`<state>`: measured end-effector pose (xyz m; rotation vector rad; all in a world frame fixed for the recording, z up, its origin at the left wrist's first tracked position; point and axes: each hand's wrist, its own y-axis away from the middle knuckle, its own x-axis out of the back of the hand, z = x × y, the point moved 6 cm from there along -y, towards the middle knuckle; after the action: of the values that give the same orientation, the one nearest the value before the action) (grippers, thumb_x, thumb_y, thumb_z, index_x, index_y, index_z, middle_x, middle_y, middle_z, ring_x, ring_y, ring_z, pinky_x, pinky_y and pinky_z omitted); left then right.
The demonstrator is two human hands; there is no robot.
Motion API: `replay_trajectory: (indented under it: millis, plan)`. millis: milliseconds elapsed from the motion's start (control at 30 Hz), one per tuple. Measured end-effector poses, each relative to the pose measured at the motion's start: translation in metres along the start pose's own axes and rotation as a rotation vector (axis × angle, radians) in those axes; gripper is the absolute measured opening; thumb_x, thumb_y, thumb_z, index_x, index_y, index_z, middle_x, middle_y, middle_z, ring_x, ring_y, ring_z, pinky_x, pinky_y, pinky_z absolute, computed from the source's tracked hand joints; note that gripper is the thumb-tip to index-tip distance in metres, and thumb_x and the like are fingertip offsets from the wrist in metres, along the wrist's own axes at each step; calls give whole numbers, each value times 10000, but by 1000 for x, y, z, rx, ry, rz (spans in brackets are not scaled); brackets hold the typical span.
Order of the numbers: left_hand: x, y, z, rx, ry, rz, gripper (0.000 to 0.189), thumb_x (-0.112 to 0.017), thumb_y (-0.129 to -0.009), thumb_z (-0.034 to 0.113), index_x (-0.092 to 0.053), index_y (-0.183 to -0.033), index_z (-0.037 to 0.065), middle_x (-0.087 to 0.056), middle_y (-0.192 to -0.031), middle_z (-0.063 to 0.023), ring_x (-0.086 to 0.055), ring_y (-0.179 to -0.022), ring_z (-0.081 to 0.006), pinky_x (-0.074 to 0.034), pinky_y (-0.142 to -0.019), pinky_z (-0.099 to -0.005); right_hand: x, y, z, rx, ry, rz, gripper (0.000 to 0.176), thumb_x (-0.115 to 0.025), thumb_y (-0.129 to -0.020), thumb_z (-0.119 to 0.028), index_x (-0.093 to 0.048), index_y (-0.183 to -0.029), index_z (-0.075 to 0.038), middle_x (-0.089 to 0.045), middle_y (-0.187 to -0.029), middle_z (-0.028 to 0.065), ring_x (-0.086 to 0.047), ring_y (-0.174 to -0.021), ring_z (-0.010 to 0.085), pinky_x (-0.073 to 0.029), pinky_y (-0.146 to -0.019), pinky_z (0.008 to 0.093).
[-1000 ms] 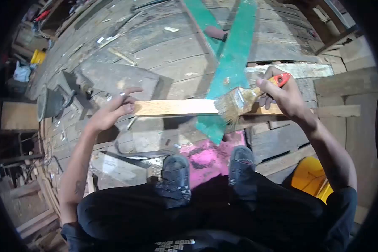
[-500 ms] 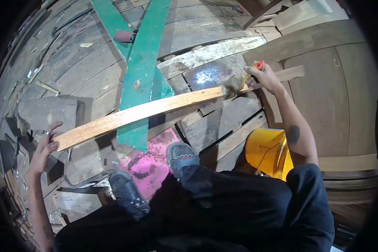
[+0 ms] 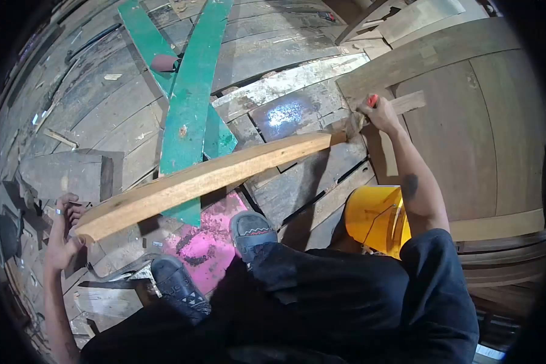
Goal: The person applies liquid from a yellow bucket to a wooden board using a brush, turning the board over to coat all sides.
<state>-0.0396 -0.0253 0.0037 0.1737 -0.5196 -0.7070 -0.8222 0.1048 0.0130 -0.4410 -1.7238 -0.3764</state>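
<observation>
A long bare wooden plank (image 3: 224,173) lies across in front of me, its near-left end in my left hand (image 3: 60,239). The thumb is at the end of the plank and the fingers curl behind it. My right hand (image 3: 380,115) is closed around a brush (image 3: 355,124) with a red-orange handle tip. The dark brush head is at the plank's far-right end, where the wood looks darker. Part of the brush is hidden by the hand.
Two crossed green boards (image 3: 188,103) lie under the plank. A yellow bucket (image 3: 370,215) stands by my right leg, near a large wooden panel (image 3: 449,133). A pink stained piece (image 3: 209,242) is between my feet. A wooden block (image 3: 60,176) sits at left.
The plank has rolled, so its upper and front faces both show, and its left end is lower. The brush has moved slightly right along the far end. The view has shifted a little.
</observation>
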Motion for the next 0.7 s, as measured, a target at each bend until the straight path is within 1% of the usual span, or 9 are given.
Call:
replay_trajectory:
  millis: [67, 133, 167, 200, 267, 400, 433, 533, 700]
  plan:
    - [2, 3, -5, 41, -36, -9, 1007, -778, -677, 554, -324, -1432, 67, -466, -1174, -75, -484, -1074, -184, -381, -994, -340, 1, 2, 3, 0, 32, 24, 422, -729, -859, -392, -647, -830, 21, -667, -742, 220, -655, -702, 336, -493, -675, 445]
    - [1, 9, -4, -73, -209, -8, 1035, -786, -655, 572, -326, -1416, 43, -453, -1199, -84, -478, -1126, -206, -372, -1020, -357, 3, 7, -4, 6, 36, 38, 420, -720, -864, -389, -644, -835, 23, -668, -754, 232, -658, -723, 366, -494, -681, 455]
    - [0, 11, -9, -109, -180, -6, 1023, -824, -612, 473, -340, -1392, 22, -464, -1213, -100, -480, -1155, -236, -376, -1039, -382, 4, 9, -8, 14, 39, 52, 419, -711, -869, -386, -642, -841, 26, -669, -765, 245, -662, -744, 396, -495, -688, 466]
    - [-3, 14, -7, -110, -180, -7, 1023, -824, -612, 473, -340, -1392, 22, -464, -1213, -100, -480, -1155, -236, -376, -1039, -382, 5, 9, -14, 13, 38, 52, 419, -711, -869, -386, -642, -841, 26, -669, -765, 245, -662, -744, 396, -495, -688, 466]
    - [-9, 18, -3, -72, -277, 25, 967, -836, -505, 260, -409, -1341, 25, -513, -1208, -134, -518, -1180, -282, -383, -1081, -403, -1, 8, -27, 23, 90, -60, 406, -695, -861, -407, -657, -889, -4, -674, -877, 283, -661, -906, 469, -506, -764, 498]
    - [-17, 24, 4, -217, -513, -34, 934, -820, -476, 198, -434, -1311, 35, -513, -1190, -171, -530, -1158, -328, -395, -1074, -411, -20, 15, -59, 105, 229, -139, 394, -678, -860, -398, -680, -849, -5, -694, -858, 265, -680, -876, 445, -533, -801, 502]
    - [-21, 24, 11, -258, -533, -28, 910, -820, -477, 178, -435, -1291, 45, -504, -1161, -196, -529, -1119, -374, -416, -1039, -430, -26, 16, -64, 106, 229, -140, 394, -678, -860, -398, -680, -849, -5, -694, -858, 265, -680, -876, 445, -533, -801, 502]
    - [-25, 25, 12, -317, -555, 5, 890, -821, -484, 164, -433, -1278, 54, -496, -1128, -203, -523, -1078, -401, -438, -993, -442, -64, 28, -80, 233, 369, -358, 388, -582, -906, -392, -695, -876, -22, -703, -882, 260, -685, -870, 442, -551, -812, 506]
    - [-24, 26, 13, -361, -576, -12, 889, -825, -497, 164, -431, -1288, 61, -490, -1120, -207, -523, -1059, -407, -454, -958, -445, -82, 59, -122, 387, 309, -318, 263, -558, -929, -329, -685, -905, -100, -704, -819, 220, -691, -818, 440, -556, -752, 545]
